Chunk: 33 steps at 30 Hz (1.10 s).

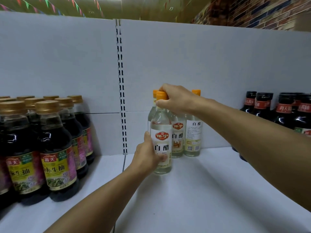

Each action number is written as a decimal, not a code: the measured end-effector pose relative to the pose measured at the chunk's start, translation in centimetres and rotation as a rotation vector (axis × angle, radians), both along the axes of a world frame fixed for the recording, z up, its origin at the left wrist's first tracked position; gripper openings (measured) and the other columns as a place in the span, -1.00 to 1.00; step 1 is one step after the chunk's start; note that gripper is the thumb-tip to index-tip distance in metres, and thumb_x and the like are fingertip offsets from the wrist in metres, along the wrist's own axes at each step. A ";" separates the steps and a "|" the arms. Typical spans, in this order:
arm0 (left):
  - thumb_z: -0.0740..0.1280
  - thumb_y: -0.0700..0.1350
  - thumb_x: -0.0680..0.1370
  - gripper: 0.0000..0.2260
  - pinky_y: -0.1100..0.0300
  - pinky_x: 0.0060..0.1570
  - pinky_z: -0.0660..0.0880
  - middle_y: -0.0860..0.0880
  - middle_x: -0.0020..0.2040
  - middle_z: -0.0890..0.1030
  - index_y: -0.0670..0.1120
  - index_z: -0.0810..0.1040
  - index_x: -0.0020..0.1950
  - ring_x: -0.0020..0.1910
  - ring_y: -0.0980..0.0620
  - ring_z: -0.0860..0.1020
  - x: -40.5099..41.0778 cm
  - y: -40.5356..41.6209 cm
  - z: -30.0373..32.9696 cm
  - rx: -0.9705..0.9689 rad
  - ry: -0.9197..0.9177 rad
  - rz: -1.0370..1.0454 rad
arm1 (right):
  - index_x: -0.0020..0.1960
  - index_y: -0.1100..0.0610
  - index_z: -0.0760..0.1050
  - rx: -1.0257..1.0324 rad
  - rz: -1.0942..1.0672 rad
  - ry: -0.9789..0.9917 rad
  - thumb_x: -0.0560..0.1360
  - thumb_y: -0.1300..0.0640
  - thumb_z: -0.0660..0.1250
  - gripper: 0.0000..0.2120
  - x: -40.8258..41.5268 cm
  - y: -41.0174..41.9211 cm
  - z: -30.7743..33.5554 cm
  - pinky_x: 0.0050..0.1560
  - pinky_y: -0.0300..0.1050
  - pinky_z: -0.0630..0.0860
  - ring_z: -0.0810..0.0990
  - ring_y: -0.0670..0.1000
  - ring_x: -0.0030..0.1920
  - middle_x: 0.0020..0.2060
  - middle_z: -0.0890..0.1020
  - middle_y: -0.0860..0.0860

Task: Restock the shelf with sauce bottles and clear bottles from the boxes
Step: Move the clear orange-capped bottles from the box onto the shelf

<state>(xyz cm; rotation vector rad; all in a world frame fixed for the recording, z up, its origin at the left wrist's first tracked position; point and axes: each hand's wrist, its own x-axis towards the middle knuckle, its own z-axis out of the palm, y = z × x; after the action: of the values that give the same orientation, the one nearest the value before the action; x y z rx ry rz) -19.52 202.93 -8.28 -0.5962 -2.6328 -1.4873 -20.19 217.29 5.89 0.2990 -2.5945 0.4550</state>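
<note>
Two bottle groups (42, 140), white shelf (210, 190), brick wall (260, 12)

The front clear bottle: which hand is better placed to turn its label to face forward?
The left hand. It holds the front clear bottle low on its body at the label. The right hand only grips the orange cap from above.

bright, even overhead light; soft shadows on white shelf (210, 182) below forearms. glare spots on dark bottles (57, 148) at left. wide-angle bending at edges; periphery slightly blurred.
</note>
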 end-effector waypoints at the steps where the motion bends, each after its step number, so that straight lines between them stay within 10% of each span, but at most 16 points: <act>1: 0.51 -0.19 0.44 -0.47 0.07 0.04 0.54 -0.02 0.18 0.61 -0.01 0.30 0.28 0.12 -0.05 0.60 -0.1 0.2 0.0 -0.005 0.004 0.010 | 0.12 -0.08 0.35 0.002 -0.006 -0.008 0.52 -0.12 0.31 -0.75 -0.2 0.0 0.0 -0.34 -0.18 0.38 0.54 -0.09 -0.19 -0.14 0.50 -0.11; 22: 0.48 -0.23 0.47 -0.26 -0.13 0.19 0.53 -0.04 0.24 0.59 -0.02 0.11 0.50 0.18 -0.08 0.58 -1.6 1.0 0.1 0.020 -0.067 0.024 | 0.28 -0.02 0.31 -0.046 0.005 -0.054 0.55 -0.11 0.29 -0.63 -1.4 0.2 -0.4 -0.13 -0.04 0.54 0.56 0.00 -0.11 -0.02 0.50 -0.02; 33: 0.44 -0.21 0.49 -0.40 -0.13 0.15 0.56 -0.05 0.20 0.60 -0.05 0.20 0.42 0.17 -0.10 0.59 0.4 1.4 1.2 -0.028 -0.029 0.099 | 0.54 0.03 0.09 0.059 -0.076 0.055 0.50 -0.28 0.28 -0.24 0.9 2.7 -2.3 0.01 0.10 0.56 0.59 0.08 -0.03 0.21 0.55 0.06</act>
<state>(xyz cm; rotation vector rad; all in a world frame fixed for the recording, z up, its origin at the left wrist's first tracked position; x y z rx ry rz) -19.10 204.29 -7.06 -0.4421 -2.6667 -1.4444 -19.26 220.01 3.59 0.2287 -2.5590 0.3389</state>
